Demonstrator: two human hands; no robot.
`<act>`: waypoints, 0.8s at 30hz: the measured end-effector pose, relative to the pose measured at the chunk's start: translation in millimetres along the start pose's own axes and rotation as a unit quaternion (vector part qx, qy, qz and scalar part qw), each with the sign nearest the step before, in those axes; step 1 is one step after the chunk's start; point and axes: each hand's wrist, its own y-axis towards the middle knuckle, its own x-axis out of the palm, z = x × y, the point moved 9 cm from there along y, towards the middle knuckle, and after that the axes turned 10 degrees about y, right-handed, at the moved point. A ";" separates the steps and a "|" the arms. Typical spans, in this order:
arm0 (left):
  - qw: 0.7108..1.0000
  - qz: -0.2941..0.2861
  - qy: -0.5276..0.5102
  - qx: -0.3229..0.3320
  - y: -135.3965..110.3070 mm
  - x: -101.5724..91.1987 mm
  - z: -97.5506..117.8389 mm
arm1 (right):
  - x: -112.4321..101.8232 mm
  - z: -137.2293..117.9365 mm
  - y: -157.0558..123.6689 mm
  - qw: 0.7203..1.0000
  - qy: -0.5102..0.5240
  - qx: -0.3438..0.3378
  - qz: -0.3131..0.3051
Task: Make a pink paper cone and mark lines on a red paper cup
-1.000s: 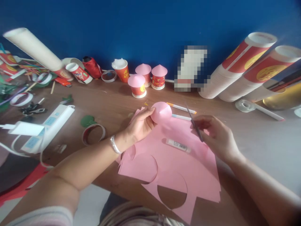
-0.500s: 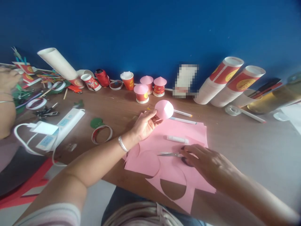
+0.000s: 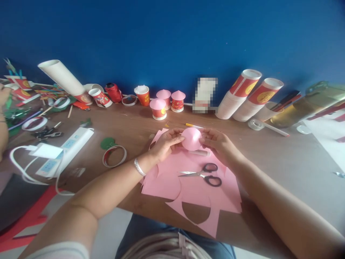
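A small pink paper cone [image 3: 191,139] is held between my two hands, above the far part of the pink paper sheets [image 3: 167,180]. My left hand [image 3: 168,143] pinches its left edge. On its right edge, the fingers of my right hand [image 3: 219,142] are closed. Black-handled scissors [image 3: 201,174] lie on the sheets, handles to the right and blades slightly parted. A white glue stick or marker [image 3: 199,153] rests just below the cone, partly covered. Nearest me, a pink sheet with a round hole [image 3: 215,219] overhangs the table edge.
Three short red cups with pink cone tops [image 3: 158,109] stand toward the wall. Tall stacks of paper cups [image 3: 237,95] lean at back right. A power strip [image 3: 66,153] with white cables, a cup ring [image 3: 114,156] and craft scraps lie left. Another person's arm [image 3: 2,122] shows at far left.
My right hand has let go of the scissors, which now lie on the paper. It has moved up to the cone and grips its right edge, opposite my left hand.
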 end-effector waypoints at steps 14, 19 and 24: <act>0.985 0.017 0.168 0.044 -0.2 -8.0 12.7 | -7.0 -0.2 -10.7 0.995 -0.067 -0.060 0.042; 0.980 0.084 0.175 0.039 -2.1 -32.1 33.8 | -12.1 3.1 -7.5 0.954 -0.266 -0.127 0.055; 0.962 0.113 0.250 0.011 -6.9 -69.2 58.3 | 0.4 4.1 -12.5 0.919 -0.355 -0.172 0.016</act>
